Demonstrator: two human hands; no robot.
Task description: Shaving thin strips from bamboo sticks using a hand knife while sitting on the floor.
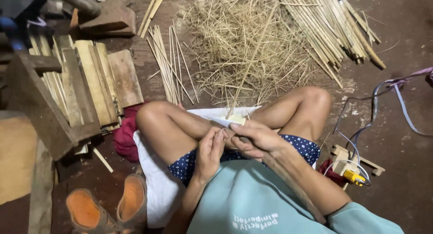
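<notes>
A wide heap of pale dry straw shavings (243,44) covers the dirt floor (397,171) ahead of the seated person's crossed legs. A long thin bamboo strip (252,58) slants up from the lap across that heap. The right hand (257,139) is curled around a long dark wooden-handled knife (288,180), its blade at the strip's base. The left hand (209,153) pinches the strip's lower end.

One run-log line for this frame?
left hand: steadies bamboo strip | right hand: grips knife handle | floor: shavings pile
</notes>
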